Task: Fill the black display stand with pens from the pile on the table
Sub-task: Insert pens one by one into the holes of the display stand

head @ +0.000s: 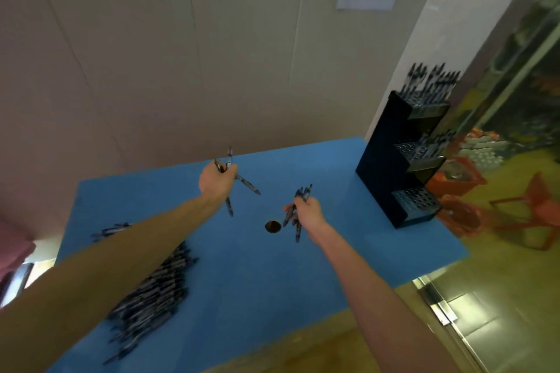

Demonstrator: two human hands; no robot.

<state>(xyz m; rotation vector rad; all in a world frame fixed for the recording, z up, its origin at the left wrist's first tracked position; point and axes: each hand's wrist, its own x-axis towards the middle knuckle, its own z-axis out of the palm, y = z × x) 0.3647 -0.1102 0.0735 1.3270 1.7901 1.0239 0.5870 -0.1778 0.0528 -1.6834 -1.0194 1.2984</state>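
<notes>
Gripping pens in left hand (216, 182) and right hand (309, 209); stand (378, 160) top tier full, middle partly, bottom empty; pile (151, 291) remains.

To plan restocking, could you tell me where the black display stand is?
In the head view, the black display stand sits at the blue table's far right corner, beyond the right hand.

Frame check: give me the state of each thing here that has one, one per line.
Left hand: grips a few splayed pens.
Right hand: grips a bunch of pens.
Display stand: upright; top tier full, middle partly filled, bottom empty.
Pen pile: heaped on the table.
Table hole: open.
</notes>
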